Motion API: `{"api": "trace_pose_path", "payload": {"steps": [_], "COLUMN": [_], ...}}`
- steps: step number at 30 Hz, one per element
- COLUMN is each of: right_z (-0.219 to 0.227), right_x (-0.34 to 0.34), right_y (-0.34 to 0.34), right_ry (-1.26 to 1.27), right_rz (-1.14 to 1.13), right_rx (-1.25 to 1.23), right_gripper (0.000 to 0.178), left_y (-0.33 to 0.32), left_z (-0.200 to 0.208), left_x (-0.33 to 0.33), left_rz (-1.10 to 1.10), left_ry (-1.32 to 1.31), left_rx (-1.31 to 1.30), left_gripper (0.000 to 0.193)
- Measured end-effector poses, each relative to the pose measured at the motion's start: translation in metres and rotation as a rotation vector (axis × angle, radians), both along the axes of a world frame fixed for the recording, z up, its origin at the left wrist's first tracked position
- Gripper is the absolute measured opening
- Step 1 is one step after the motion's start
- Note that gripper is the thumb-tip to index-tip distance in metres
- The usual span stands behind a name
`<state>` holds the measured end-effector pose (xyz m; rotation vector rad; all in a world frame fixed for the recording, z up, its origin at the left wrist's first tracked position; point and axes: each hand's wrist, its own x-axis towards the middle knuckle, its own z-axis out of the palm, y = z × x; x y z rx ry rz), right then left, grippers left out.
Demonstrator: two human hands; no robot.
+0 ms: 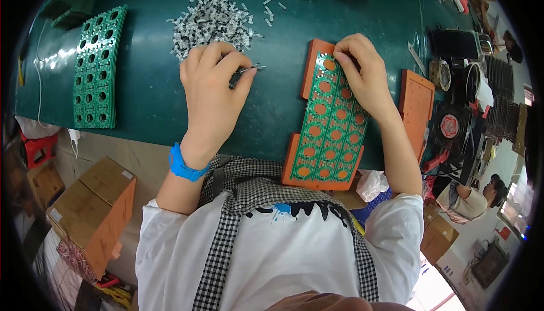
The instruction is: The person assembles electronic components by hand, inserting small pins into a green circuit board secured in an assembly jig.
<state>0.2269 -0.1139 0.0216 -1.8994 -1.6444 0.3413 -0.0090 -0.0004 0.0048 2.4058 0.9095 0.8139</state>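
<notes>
Overhead view of two bare hands at work on a green tabletop (150, 93); the left hand (212, 87), with a blue wristband (184, 166) at its wrist, lies just below a pile of small clear-and-grey parts (212, 25), thumb and index finger pinched together on slender pieces (258, 68) too small to identify. The right hand (365, 73) bends over the upper right part of a green circuit-board panel (338, 124), its fingertips near the top edge; whether they clamp anything cannot be told. The panel, pierced by rows of round holes, lies slightly slanted on an orange fixture (322, 46), whose lower end reaches the person's checked apron. At far left stands a stack of similar boards (97, 64); right of the right forearm lies a second orange plate (412, 98)
</notes>
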Motion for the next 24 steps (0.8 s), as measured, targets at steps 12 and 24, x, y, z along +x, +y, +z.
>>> {"api": "trace_pose_path", "payload": {"steps": [12,24], "right_z": [0.0,0.029], "right_x": [-0.006,-0.05], "right_y": [-0.01,-0.011], "right_ry": [-0.287,0.737], "right_rz": [0.045,-0.022], "right_rx": [0.125,-0.275], "right_gripper": [0.008,0.015], "left_y": [-0.02,-0.033], "left_z": [0.003,0.001], "left_x": [0.008,0.012], "left_rz": [-0.172,-0.28], "left_ry": [-0.536,-0.501], "left_rx": [-1.254,-1.322], "left_gripper": [0.006,0.009]}}
